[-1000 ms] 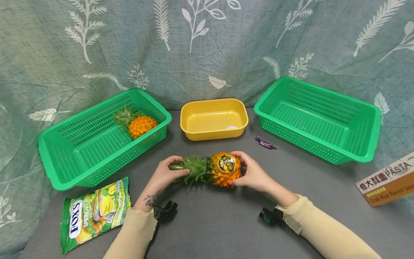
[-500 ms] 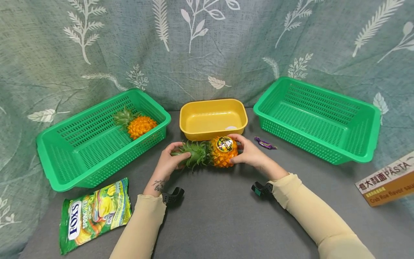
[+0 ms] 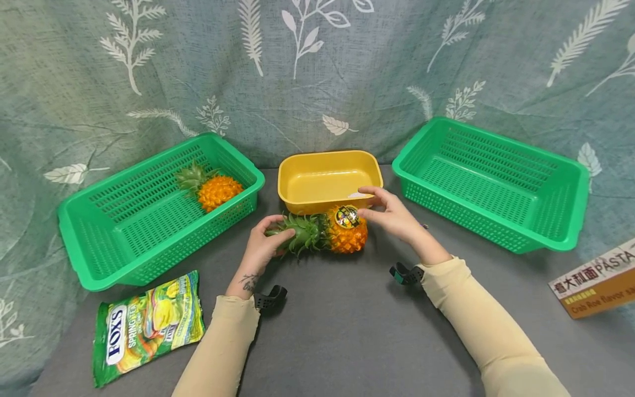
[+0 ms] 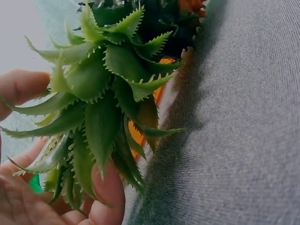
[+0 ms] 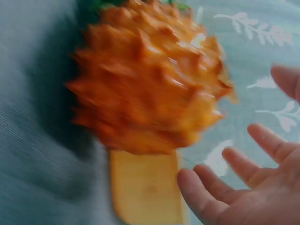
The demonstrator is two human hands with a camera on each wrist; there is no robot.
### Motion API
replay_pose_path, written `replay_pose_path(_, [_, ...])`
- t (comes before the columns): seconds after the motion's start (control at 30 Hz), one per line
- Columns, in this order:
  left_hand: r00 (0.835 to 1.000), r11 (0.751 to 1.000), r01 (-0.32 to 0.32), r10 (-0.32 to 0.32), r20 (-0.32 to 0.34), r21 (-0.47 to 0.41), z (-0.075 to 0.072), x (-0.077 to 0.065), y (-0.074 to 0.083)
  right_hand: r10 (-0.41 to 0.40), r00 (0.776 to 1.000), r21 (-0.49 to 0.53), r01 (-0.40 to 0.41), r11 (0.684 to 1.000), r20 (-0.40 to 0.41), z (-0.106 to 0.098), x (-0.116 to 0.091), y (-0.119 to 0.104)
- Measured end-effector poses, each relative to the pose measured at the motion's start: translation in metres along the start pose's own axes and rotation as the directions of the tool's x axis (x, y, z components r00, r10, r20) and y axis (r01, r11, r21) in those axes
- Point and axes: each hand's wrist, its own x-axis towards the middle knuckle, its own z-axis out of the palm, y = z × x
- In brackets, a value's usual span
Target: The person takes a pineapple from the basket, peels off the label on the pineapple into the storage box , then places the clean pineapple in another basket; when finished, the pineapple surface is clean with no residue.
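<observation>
A small orange pineapple with a black-and-yellow round label lies on its side, its green crown pointing left. Around the crown's leaf tips, my left hand curls its thumb and fingers. My right hand is spread at the fruit end; the right wrist view shows the fingers apart from the orange skin. Just behind the pineapple stands a yellow plastic tray with a small white thing in it. Whether tray and fruit touch is unclear.
A green basket at left holds another pineapple. The other green basket stands at right. A FOX'S candy bag lies front left, and a pasta box far right. My right hand mostly covers a purple wrapped candy.
Both hands moved the pineapple away from me, toward the yellow tray. My right hand has since let go and opened its fingers; the left still holds the crown.
</observation>
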Motion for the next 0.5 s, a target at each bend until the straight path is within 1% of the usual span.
replay_pose_path(0.07, [1.0,1.0,-0.004,0.004,-0.005,-0.001,0.0,0.0,0.001,-0.046,0.998,-0.071,0.043,0.997,-0.048,-0.002,0.005,-0.009])
replay_pose_path(0.13, [1.0,1.0,-0.008,0.008,-0.009,-0.004,0.0,-0.001,0.0,-0.089,0.994,-0.146,0.08,0.986,-0.061,-0.003,0.011,-0.016])
replay_pose_path(0.17, [1.0,1.0,-0.01,0.01,-0.011,-0.005,0.0,-0.001,0.0,-0.104,0.993,-0.185,0.092,0.978,-0.055,-0.003,0.015,-0.019])
replay_pose_path(0.23, [1.0,1.0,-0.022,0.022,-0.014,-0.008,0.0,-0.001,-0.001,-0.113,0.993,-0.25,0.103,0.963,-0.026,-0.002,0.021,-0.024])
replay_pose_path(0.33, [0.999,0.999,-0.046,0.045,-0.018,-0.019,0.0,-0.001,-0.002,-0.096,0.994,-0.317,0.105,0.943,0.045,0.0,0.03,-0.027])
replay_pose_path(0.5, [0.997,0.997,-0.07,0.069,-0.026,-0.043,0.002,-0.002,-0.002,-0.041,0.99,-0.387,0.09,0.917,0.133,0.004,0.037,-0.03])
